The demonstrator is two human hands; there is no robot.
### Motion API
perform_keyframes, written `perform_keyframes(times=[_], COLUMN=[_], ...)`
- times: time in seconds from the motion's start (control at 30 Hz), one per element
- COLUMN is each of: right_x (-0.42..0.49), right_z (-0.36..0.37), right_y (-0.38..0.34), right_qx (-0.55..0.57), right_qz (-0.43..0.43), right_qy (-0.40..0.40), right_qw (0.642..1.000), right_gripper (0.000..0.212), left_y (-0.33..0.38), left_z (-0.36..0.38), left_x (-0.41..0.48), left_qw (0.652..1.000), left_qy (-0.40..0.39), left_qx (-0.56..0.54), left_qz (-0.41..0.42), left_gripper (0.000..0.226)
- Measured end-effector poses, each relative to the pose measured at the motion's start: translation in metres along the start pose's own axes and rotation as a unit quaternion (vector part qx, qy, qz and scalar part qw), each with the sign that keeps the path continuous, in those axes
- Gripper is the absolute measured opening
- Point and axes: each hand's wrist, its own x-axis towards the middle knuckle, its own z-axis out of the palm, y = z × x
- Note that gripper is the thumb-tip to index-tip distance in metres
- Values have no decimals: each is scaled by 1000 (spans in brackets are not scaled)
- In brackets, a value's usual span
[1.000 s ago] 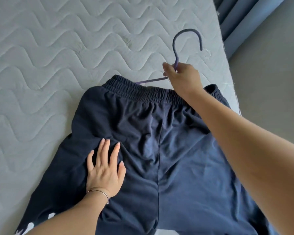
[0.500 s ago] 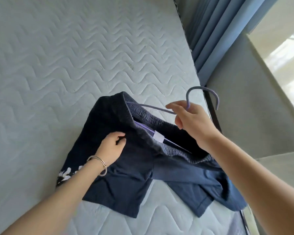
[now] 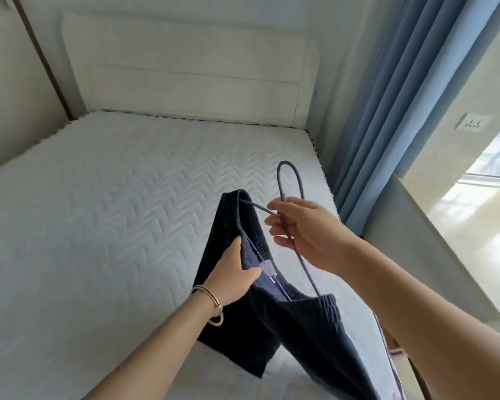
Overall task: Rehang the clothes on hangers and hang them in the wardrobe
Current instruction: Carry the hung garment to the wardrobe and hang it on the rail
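I am in a bedroom at home: a bare quilted mattress (image 3: 113, 197) lies before me, a pale headboard (image 3: 185, 73) at its far edge, blue curtains (image 3: 387, 111), a wall socket (image 3: 472, 124) and a sunlit window (image 3: 494, 174) beyond its right edge.

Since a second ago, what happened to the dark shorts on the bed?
The shorts were lifted from lying flat on the mattress and now hang on the hanger. The left hand, flat on them before, took hold of the waistband. The right hand kept gripping the hanger.
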Motion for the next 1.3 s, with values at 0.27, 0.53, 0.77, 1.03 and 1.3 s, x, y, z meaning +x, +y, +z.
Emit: perform_keyframes(times=[0.27,0.53,0.77,1.03,1.3], right_x=[-82,-157,-207,-200,-205], right_z=[89,179,240,303,459], right_y=[-113,-158,-157,-149,-74], right_qx=[20,-136,-299,-279,-526], right_qz=[-119,-212,-346,-431,-402], right_qy=[-104,-234,-298,-243,-243], right_qw=[987,939,838,823,709], right_gripper=[22,29,39,11,53], left_y=[110,121,92,21,-74], left_z=[-124,-189,-234,-296,-377], left_x=[-142,-257,-333,-450,-575], left_qw=[986,969,891,807,770], left_qy=[101,235,449,567,615], left_qx=[-46,-23,29,163,163], left_qz=[126,78,52,-15,-48], left_gripper=[12,12,22,24,14])
